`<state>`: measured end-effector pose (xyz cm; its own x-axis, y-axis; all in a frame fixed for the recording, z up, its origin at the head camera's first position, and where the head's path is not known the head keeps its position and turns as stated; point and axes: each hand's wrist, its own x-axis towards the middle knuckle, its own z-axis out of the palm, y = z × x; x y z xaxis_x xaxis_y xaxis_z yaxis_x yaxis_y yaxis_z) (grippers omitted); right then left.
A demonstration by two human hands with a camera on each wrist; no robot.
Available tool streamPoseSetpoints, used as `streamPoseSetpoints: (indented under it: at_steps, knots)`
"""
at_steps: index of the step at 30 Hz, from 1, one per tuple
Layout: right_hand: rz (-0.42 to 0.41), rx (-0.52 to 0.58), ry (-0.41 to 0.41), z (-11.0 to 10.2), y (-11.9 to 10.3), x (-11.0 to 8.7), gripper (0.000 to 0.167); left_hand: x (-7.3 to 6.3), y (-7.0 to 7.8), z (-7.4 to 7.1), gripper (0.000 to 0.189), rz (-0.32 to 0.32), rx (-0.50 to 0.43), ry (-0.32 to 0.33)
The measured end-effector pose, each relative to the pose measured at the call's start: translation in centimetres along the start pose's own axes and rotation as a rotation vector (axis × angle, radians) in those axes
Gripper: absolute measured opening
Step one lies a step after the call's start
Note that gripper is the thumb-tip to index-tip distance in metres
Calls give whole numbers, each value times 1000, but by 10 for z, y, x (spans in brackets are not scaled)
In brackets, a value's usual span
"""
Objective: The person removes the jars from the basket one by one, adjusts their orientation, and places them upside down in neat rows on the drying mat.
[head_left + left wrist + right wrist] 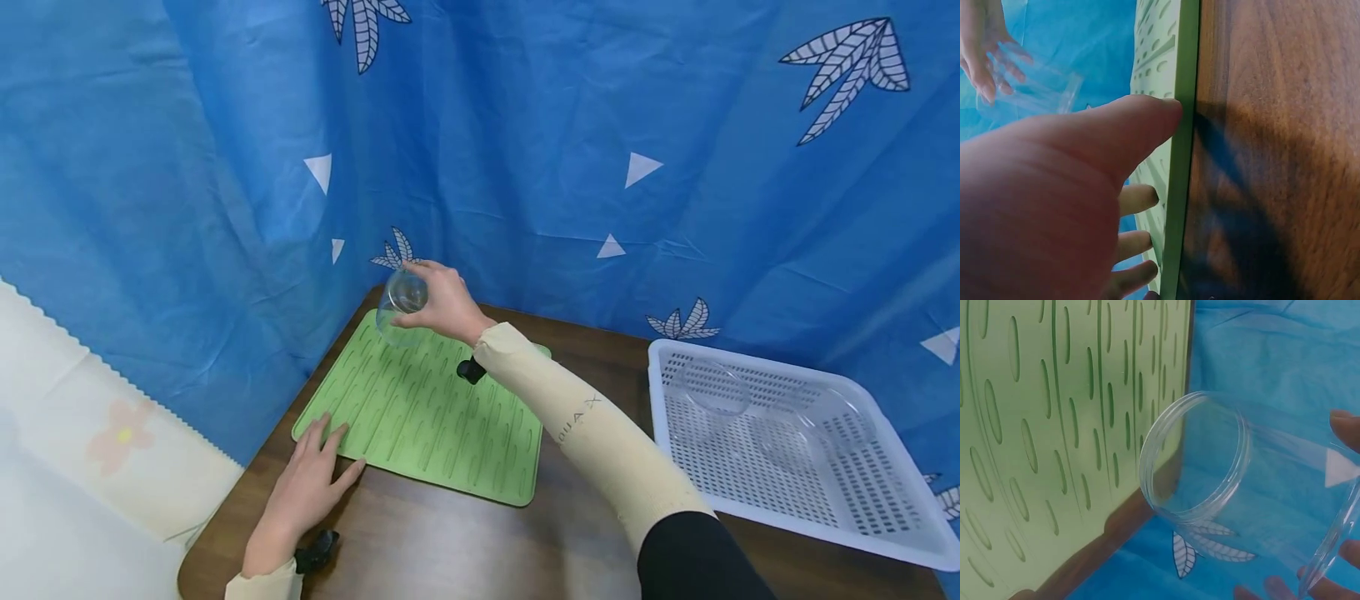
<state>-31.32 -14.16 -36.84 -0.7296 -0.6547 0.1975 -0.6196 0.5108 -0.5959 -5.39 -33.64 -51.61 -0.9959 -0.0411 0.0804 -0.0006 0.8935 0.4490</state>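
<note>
My right hand grips a clear plastic jar near its base, with the thumb on one side and fingers on the other. The jar's threaded open rim faces down toward a green ribbed drying mat. In the head view the jar is over the mat's far left corner, and the right wrist view shows a gap between rim and mat. At the mat's near left corner, my left hand rests with fingers spread. Its thumb touches the mat's front edge in the left wrist view.
A white perforated basket stands on the right of the brown wooden table, holding more clear containers. Blue patterned curtain hangs right behind the table. Pale cloth lies along the left.
</note>
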Motion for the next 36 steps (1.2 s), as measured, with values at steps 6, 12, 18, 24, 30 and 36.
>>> streamPoseSetpoints:
  at_steps: [6, 12, 18, 24, 30, 36]
  knots:
    - [0, -13, -17, 13, 4, 12, 100, 1, 0, -1, 70, -1, 2, 5]
    - [18, -12, -22, 25, 10, 23, 98, 1, 1, -3, 69, 4, -3, 13]
    - [33, -20, -22, 35, 12, 34, 94, 2, 1, -5, 71, -1, -21, 6]
    - [49, -35, -38, 47, 14, 43, 93, 2, -2, -4, 73, 15, -27, 12]
    - [44, -58, -44, 60, 12, 53, 91, 0, -4, -3, 72, 14, -28, 26]
    - [48, -125, -111, 72, 5, 65, 92, -4, -9, -3, 73, -15, -23, 14]
